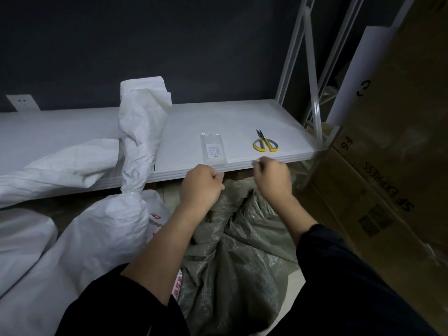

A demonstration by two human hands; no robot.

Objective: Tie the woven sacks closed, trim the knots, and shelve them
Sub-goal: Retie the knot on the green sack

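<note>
Both hands are up over the gathered mouth of a grey-green woven sack (232,251) that stands on the floor between the person's forearms, just below the front edge of a white shelf (218,117). The left hand (202,184) is clenched into a fist with its back to the camera. Its fingers are curled under and out of sight, so I cannot tell whether anything is held inside. The right hand (272,177) is smeared by motion blur. Its fingertips are drawn together in a pinch on what looks like a thin pale strand (255,162), too blurred to name. The sack's neck is mostly hidden behind the two hands, and no knot can be made out.

Yellow-handled scissors (265,141) lie on the shelf beyond the right hand, blades pointing to the wall. Beside them lies a small clear packet (213,149) whose label is too small to read. A tall white sack (97,238) stands left of the green one, its twisted neck leaning against the shelf edge. Another white sack (60,163) lies on the shelf, cut off at the left border. Cardboard boxes (388,166) fill the right side, partly out of frame
</note>
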